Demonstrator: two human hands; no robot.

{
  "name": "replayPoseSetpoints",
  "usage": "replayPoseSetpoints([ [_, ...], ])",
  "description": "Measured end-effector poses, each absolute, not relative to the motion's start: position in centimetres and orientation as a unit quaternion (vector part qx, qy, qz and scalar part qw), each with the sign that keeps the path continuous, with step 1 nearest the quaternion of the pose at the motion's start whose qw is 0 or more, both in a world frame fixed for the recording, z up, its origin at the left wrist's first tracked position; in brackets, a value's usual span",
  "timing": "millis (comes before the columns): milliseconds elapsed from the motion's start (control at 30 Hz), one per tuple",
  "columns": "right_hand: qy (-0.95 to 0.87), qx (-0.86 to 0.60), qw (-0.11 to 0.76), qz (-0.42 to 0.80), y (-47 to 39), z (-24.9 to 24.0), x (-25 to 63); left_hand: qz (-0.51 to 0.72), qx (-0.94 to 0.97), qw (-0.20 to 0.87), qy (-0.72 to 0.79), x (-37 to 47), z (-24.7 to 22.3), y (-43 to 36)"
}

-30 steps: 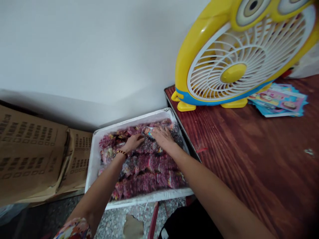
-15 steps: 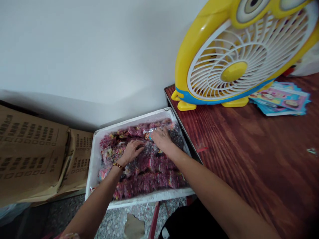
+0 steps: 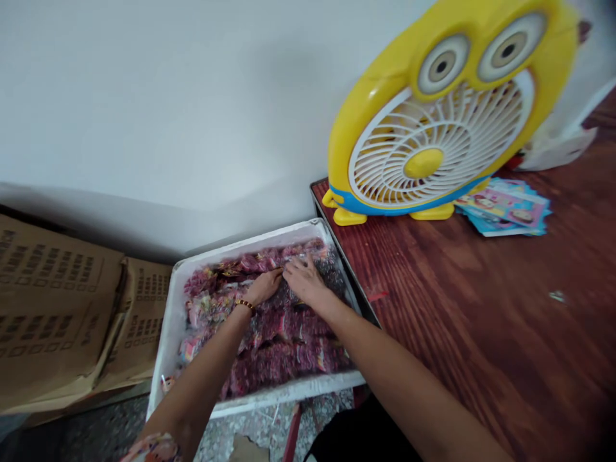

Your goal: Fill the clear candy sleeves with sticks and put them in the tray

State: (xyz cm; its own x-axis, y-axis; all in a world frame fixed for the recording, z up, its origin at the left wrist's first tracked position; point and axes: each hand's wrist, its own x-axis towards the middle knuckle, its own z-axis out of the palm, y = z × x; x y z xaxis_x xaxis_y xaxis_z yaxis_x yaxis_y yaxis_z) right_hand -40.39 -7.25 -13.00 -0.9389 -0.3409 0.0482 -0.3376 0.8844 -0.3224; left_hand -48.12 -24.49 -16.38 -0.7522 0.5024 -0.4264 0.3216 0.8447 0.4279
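Observation:
A white foam box (image 3: 289,387) stands low beside the table, filled with rows of small wrapped packets (image 3: 283,362) in pink, purple and dark tones. Both hands reach into it, close together over the upper middle rows. My left hand (image 3: 264,287), with a beaded bracelet at the wrist, rests on the packets with its fingers bent; whether it grips one is hidden. Just to its right, my right hand (image 3: 304,277) lies palm down on the packets, fingers apart, holding nothing that I can make out.
A yellow fan (image 3: 423,163) with big eyes stands on the dark red wooden table (image 3: 462,301) at the right. Colourful cards (image 3: 507,208) and a white bag (image 3: 558,151) lie near it. Brown cartons (image 3: 52,321) stand at the left, against a pale wall.
My left hand has moved right and up, next to my right hand. The small packet with a cartoon figure by my right fingers no longer shows. The view has shifted.

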Motion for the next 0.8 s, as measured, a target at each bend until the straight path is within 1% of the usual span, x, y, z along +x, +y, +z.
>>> replayPoseSetpoints([
  [100, 0.967, -0.195, -0.013, -0.165, -7.2, -11.8, -39.5, 0.146, 0.226, 0.254, 0.929, -47.7, -16.6, -24.5],
  [200, 0.971, -0.189, -0.014, -0.144, -7.6, -9.5, -37.9, 0.145, 0.235, 0.244, 0.930, -47.5, -16.6, -24.7],
  [300, 0.974, -0.183, 0.019, -0.132, -8.6, -6.7, -35.1, 0.156, 0.238, 0.228, 0.931, -47.4, -16.4, -24.7],
  [367, 0.968, -0.197, 0.049, -0.145, -9.2, -5.0, -32.6, 0.166, 0.240, 0.216, 0.932, -47.5, -16.1, -24.7],
  [467, 0.957, -0.210, 0.048, -0.194, -9.4, -3.5, -28.1, 0.184, 0.248, 0.196, 0.931, -48.2, -15.5, -24.5],
  [567, 0.951, -0.179, 0.064, -0.245, -8.3, -3.1, -23.2, 0.206, 0.253, 0.178, 0.928, -49.1, -14.5, -24.0],
  [667, 0.951, -0.104, 0.086, -0.279, -6.5, -3.1, -18.5, 0.228, 0.262, 0.193, 0.918, -49.6, -13.3, -23.2],
  [800, 0.953, -0.016, 0.031, -0.301, -4.7, -3.7, -12.8, 0.254, 0.273, 0.240, 0.896, -50.3, -11.9, -21.0],
])
